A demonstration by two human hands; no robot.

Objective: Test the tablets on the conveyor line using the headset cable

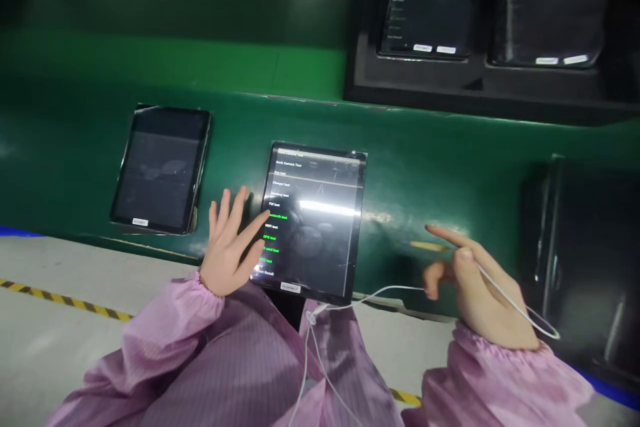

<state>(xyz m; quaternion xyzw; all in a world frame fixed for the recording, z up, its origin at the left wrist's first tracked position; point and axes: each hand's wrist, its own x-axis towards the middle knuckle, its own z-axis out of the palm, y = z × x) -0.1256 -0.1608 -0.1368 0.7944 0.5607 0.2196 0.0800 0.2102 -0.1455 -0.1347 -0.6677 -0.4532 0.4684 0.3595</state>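
Hands in pink-sleeved work clothes frame a lit tablet (311,220) at center frame: the left hand (231,243) lies spread wide, fingertips on the screen's left edge beside a green-lettered menu, while the right hand (475,290), lower right, is loosely curled with its forefinger out and a thin white cable (385,292) looped across it, gripping nothing firmly. That cable runs from the tablet's lower edge down over the person's lap; a tug from the right hand could likely drag the tablet along the sloping green table (425,167) or pull the plug loose. A stray fingertip could also trip the wrong menu line. A dark second tablet (160,170) rests well apart at center left, leaving open green surface between the two. Upper right, a black tray (480,90) holds more screens, and a dark stand (583,247) crowds the right edge near the right hand.
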